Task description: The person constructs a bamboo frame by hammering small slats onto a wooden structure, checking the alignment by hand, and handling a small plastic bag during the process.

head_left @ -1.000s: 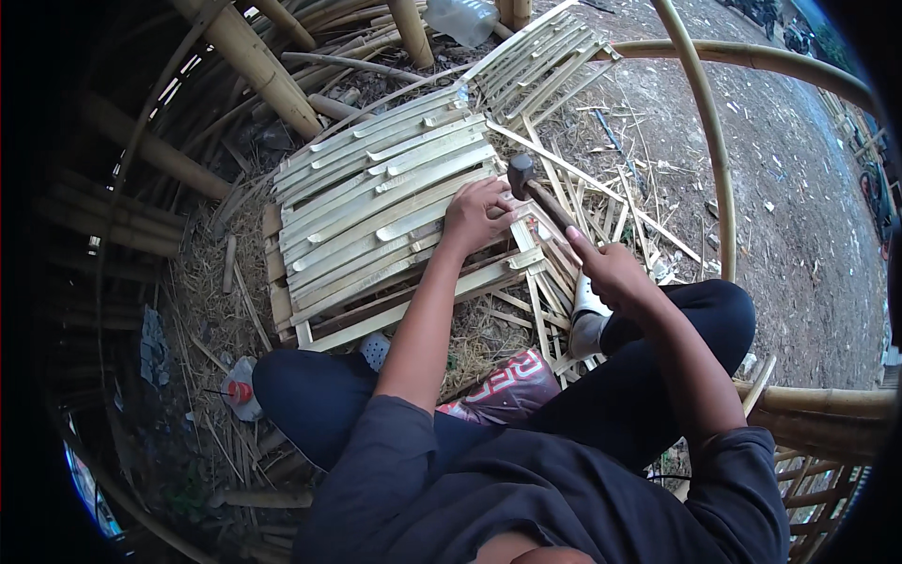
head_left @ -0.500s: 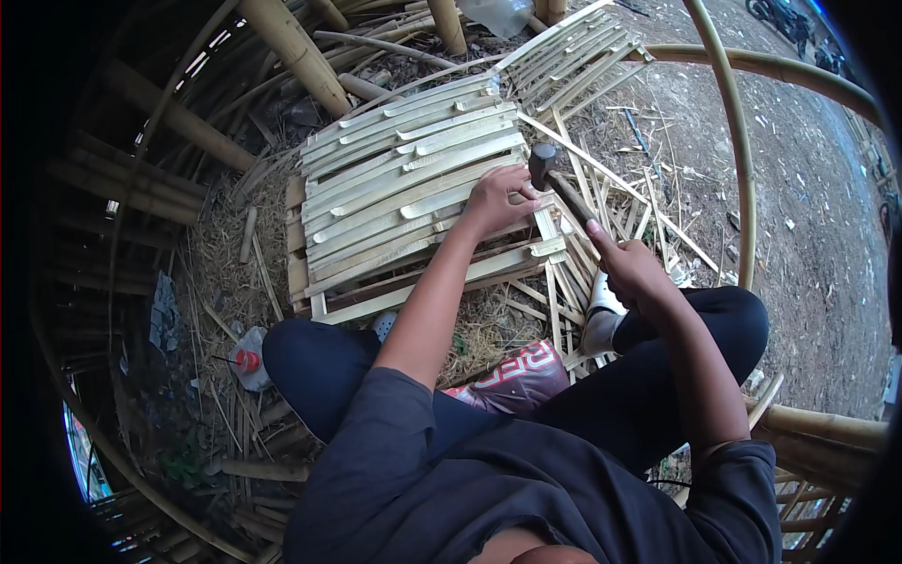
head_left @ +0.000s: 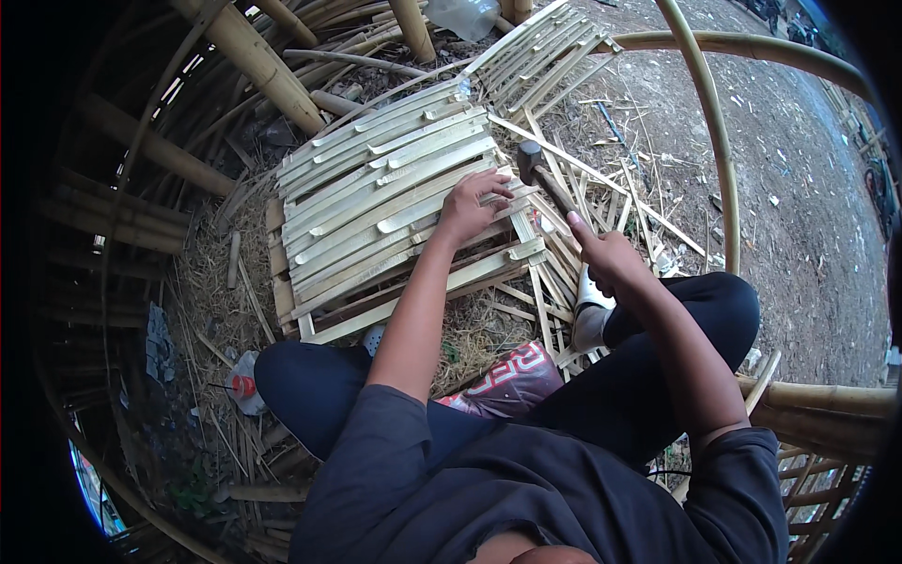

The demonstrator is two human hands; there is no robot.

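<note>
A panel of pale bamboo slats (head_left: 376,202) lies on the ground in front of me, its slats running crosswise over end rails. My left hand (head_left: 470,209) rests at the panel's right end, with fingers stretched out and apart on the slats. In my right hand (head_left: 609,258) is a hammer (head_left: 554,188), gripped by its wooden handle with the thumb laid along it. The dark hammer head is raised just right of my left fingertips and touches nothing that I can make out. Whether a nail stands under my left fingers is too small to tell.
A second slatted panel (head_left: 536,56) lies beyond the first. Loose bamboo strips (head_left: 639,202) are scattered to the right. A printed bag (head_left: 507,381) sits between my legs, and a plastic container with a red cap (head_left: 244,387) stands left. A bamboo pole (head_left: 716,141) rises at the right.
My left fingers have spread from a pinch at the panel's right edge. My right hand still holds the hammer raised near the left hand. The whole view has shifted slightly.
</note>
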